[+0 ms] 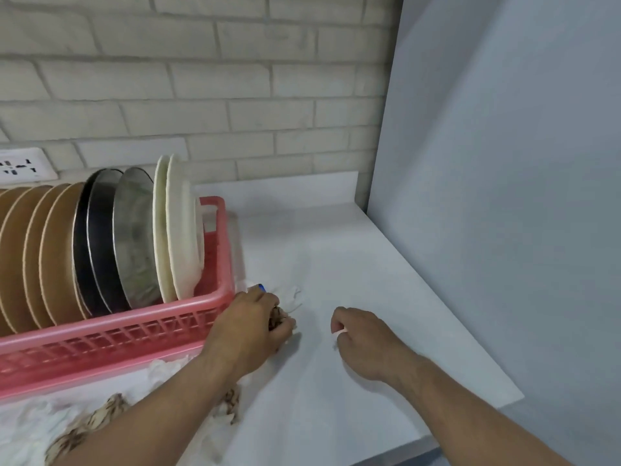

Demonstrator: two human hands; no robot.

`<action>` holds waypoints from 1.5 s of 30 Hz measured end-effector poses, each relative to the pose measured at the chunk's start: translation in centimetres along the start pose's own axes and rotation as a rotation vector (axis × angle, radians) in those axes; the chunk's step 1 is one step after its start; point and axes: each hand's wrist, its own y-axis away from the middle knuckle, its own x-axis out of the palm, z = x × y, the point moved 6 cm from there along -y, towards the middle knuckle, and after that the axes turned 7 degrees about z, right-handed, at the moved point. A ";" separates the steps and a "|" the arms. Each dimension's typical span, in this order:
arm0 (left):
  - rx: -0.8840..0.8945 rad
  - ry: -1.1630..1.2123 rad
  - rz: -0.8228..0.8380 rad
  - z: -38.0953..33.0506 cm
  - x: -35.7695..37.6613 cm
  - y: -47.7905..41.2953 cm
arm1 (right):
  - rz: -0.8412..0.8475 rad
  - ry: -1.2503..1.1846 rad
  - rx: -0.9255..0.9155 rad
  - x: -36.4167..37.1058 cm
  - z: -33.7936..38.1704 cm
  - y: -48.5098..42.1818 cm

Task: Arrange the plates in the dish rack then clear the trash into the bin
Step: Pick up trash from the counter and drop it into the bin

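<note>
The plates (100, 243) already stand upright in the pink dish rack (141, 334), so you are on the trash. Your left hand (255, 327) is closed around a wad of crumpled brown-and-white paper (279, 319) just beside the rack's corner; your right hand (363, 341) is curled, pinching what looks like 1 small white scrap (340, 332). Gather the loose tissue (168, 366) and patterned wrappers (111, 408) along the rack's front on the white counter (386, 264) into 1 bundle before lifting. No bin is in view.
</note>
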 end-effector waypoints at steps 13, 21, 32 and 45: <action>0.064 -0.071 -0.002 -0.5 3.5 -0.4 | 0.018 0.102 -0.106 -1.4 3.0 -9.2; 0.145 -0.016 0.034 -0.7 3.5 -0.2 | 0.026 0.170 -0.139 -0.5 2.5 -8.9; 0.037 0.327 -0.183 -0.7 -2.2 -0.8 | 0.012 0.000 -0.036 -4.6 -0.5 -4.7; -0.027 0.495 -0.293 -1.3 -2.7 -1.6 | -0.205 -0.119 0.010 -6.1 -1.9 -3.2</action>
